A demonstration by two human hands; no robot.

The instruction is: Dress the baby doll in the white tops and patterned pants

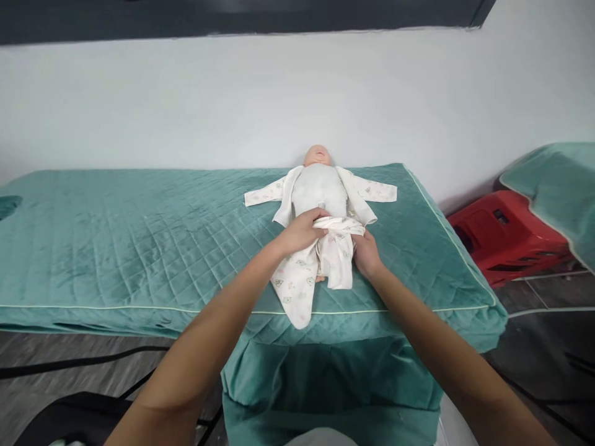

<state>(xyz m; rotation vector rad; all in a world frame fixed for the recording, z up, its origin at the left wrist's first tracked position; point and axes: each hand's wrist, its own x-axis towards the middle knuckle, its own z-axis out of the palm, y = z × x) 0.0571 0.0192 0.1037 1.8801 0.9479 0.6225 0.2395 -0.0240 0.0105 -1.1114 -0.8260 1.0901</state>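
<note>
A baby doll [318, 189] lies on its back on a green quilted bed, its head toward the wall. Under it an open white printed jacket [372, 189] is spread, with both sleeves stretched out sideways. White printed baby pants [297, 288] lie over the doll's lower body, one leg hanging toward the bed's front edge. My left hand [304, 230] is closed on the left side of the pants' waistband. At the opposite side, my right hand [366, 253] grips the waistband too, its fingers partly hidden by the cloth.
The green quilted bed cover [139, 241] stretches far to the left, with a hole near its end. A white wall [186, 105] stands behind. On the right a red plastic case [511, 238] sits beside another green cover [558, 186]. Black cables [83, 362] run at lower left.
</note>
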